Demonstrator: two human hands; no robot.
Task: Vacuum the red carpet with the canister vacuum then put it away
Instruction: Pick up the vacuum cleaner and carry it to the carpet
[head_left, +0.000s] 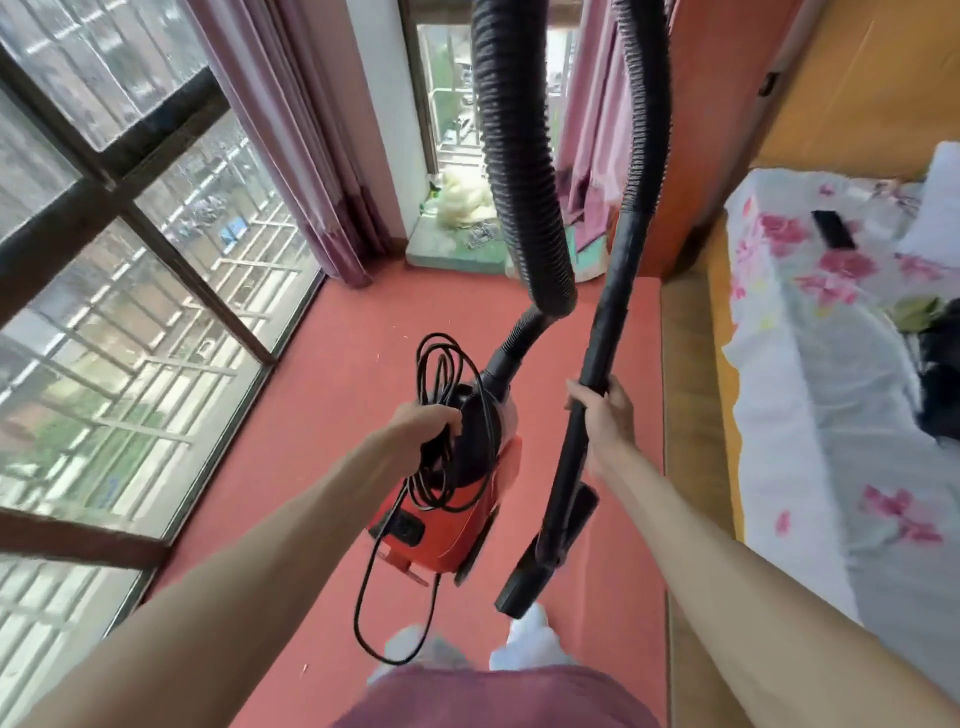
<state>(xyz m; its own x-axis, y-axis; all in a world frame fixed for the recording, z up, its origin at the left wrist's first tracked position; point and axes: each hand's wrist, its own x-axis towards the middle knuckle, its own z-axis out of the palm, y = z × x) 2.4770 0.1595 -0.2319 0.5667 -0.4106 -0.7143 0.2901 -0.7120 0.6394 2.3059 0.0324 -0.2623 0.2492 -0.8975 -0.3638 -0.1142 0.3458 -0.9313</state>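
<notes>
Head view: a red and black canister vacuum (457, 499) hangs tilted directly below the left hand (426, 426), apparently lifted off the red carpet (337, 389) rather than standing on it. The left hand is clenched around a loose coil of black power cord (434, 467) at the top of the canister. It probably grips the carrying handle too, but that is hidden.

The right hand (605, 415), just beside the left, grasps the black wand (602, 332) partway along. The floor nozzle (540, 566) dangles below this hand, near the person's white-clad feet (524, 644). The ribbed hose (514, 182) rises from the canister, arches up out of view and comes down to the wand.

Outward of the left hand is a large barred window (130, 260) with a pink curtain (322, 182). Outward of the right hand is a bed (831, 389) with a flowered cover.

The gear looks gathered for carrying, so this is likely either before or after vacuuming.

Risks: one long loop of cord sags below the left hand to foot level and could snag a foot. If the weight rests on the cord alone, the canister may slip. The swinging nozzle could knock against the bed.
</notes>
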